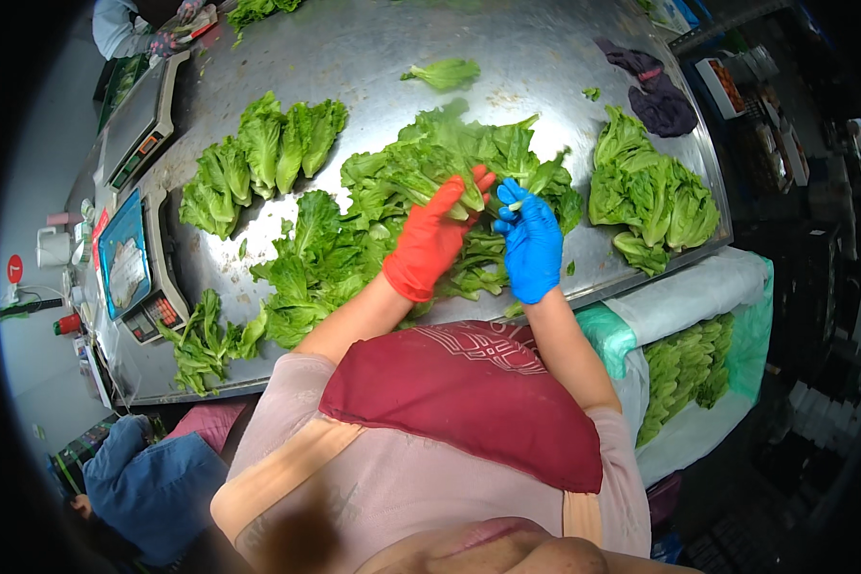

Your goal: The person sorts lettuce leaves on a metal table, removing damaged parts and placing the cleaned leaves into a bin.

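My left hand (pixel 434 237), in a red rubber glove, cradles the base of a romaine lettuce head (pixel 430 176) over a heap of loose leaves. Its fingers curl around the pale stem end. Just right of it, my right hand (pixel 528 233) wears a blue glove and pinches the pale stem of a lettuce leaf (pixel 547 176). Beneath both hands a broad pile of lettuce leaves (pixel 330 251) covers the metal table (pixel 545 43). Part of the held head blurs into the leaves behind it.
Lettuce heads lie in a left group (pixel 280 143) and a right group (pixel 653 186). Two scales (pixel 140 280) line the left edge. A dark cloth (pixel 656 100) lies far right. A lined crate (pixel 750 359) holds lettuce beside me. Another person (pixel 151 481) is at lower left; gloved hands (pixel 165 43) work top left.
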Tool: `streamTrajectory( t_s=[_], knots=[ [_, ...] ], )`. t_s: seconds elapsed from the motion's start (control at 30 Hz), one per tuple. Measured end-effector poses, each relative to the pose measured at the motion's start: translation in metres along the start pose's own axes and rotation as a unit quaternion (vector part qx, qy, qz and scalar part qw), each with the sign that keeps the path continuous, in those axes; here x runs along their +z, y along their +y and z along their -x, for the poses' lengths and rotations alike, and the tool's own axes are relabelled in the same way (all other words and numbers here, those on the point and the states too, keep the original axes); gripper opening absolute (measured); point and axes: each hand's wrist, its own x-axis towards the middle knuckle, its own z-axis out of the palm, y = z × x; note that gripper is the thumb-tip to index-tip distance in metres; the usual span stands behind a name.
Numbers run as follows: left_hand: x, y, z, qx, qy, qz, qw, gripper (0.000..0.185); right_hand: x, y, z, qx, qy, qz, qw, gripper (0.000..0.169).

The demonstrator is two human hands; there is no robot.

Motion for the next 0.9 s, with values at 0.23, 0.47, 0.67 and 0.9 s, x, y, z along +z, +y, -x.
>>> streamTrajectory(
  t_s=[0.23, 0.47, 0.67, 0.9],
  knots=[
    [-0.008, 0.001, 0.004, -0.022, -0.08, -0.097, 0.992, 0.056, 0.001, -0.005, 0.006, 0.105, -0.093, 0.143, 0.98, 0.026],
    [0.006, 0.001, 0.02, -0.004, -0.058, -0.044, 0.997, 0.05, -0.001, -0.004, 0.011, -0.326, -0.1, 0.497, 0.798, 0.025],
    [-0.024, -0.012, 0.021, 0.008, -0.009, 0.009, 1.0, 0.039, 0.007, -0.003, 0.01, -0.396, -0.111, 0.558, 0.721, 0.025],
    [0.006, 0.012, 0.021, 0.117, 0.031, -0.351, 0.929, 0.037, 0.004, 0.01, 0.002, -0.356, -0.15, 0.475, 0.791, 0.007]
  ],
)
